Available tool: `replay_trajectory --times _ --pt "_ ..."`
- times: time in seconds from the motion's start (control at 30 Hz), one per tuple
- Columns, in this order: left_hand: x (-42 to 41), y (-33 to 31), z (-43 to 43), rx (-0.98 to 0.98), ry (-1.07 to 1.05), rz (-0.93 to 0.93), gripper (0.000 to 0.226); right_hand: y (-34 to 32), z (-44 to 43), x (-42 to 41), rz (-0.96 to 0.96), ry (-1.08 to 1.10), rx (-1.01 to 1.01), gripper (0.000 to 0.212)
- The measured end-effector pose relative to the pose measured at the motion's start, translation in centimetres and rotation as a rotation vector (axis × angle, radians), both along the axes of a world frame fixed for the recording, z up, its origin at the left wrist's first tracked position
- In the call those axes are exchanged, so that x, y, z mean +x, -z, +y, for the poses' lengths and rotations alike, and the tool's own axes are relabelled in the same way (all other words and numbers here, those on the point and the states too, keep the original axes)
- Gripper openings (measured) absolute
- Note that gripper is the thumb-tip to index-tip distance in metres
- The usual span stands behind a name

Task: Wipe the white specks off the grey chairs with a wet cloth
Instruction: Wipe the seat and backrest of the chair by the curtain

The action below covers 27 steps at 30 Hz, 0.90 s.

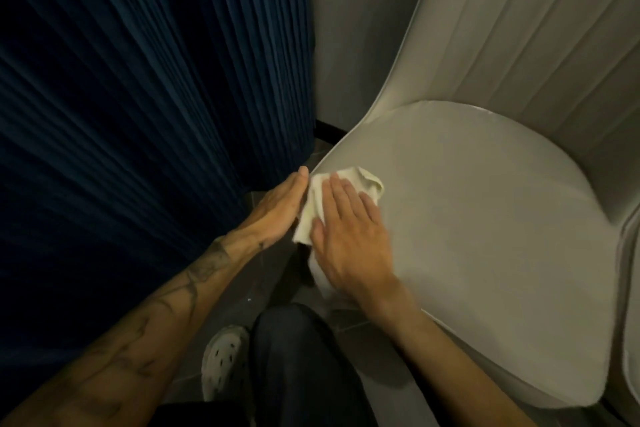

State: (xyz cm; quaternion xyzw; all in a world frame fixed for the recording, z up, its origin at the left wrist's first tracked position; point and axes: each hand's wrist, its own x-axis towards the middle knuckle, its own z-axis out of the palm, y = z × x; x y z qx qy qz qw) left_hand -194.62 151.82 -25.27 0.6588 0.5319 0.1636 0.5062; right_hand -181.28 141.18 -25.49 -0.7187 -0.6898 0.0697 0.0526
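Closest up is a knee (298, 357) in dark trousers, with a pale perforated clog (221, 357) just left of it on the grey tiled floor (266, 284). Both forearms reach up from the bottom edge, and the left one's got tattoos all along it.

Right hand (349, 232) is spread flat, fingers straight and together, pressing down on the cloth (365, 180), not gripping it. It's a whitish cloth, a bit bunched up, lying on the front left edge of the grey chair's seat (485, 236), with part of it hanging over the rim under the palm. Left hand (277, 208) is open too, fingers straight, turned edge-on, right against the left side of the cloth by the seat rim. It isn't holding anything.

Chair's ribbed backrest (519, 28) goes up on the right. Dark blue pleated curtain (138, 80) fills the whole left side, just beside the left hand. Lighting's pretty dim, so I can't make out any specks on the seat.
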Motion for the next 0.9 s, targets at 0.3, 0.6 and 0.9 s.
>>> replay_trajectory --times 0.3,0.6,0.9 --pt "1.0 0.8 -0.4 0.08 0.042 0.102 0.054 0.1 1.4 -0.8 0.016 0.039 -0.005 0.067" --pt "0.9 0.5 0.0 0.082 0.083 0.17 0.057 -0.5 1.5 -1.9 0.015 0.082 -0.022 0.067" --pt "1.5 0.5 0.1 0.165 0.116 0.318 0.064 0.4 -7.1 3.5 -0.079 0.125 0.038 0.064"
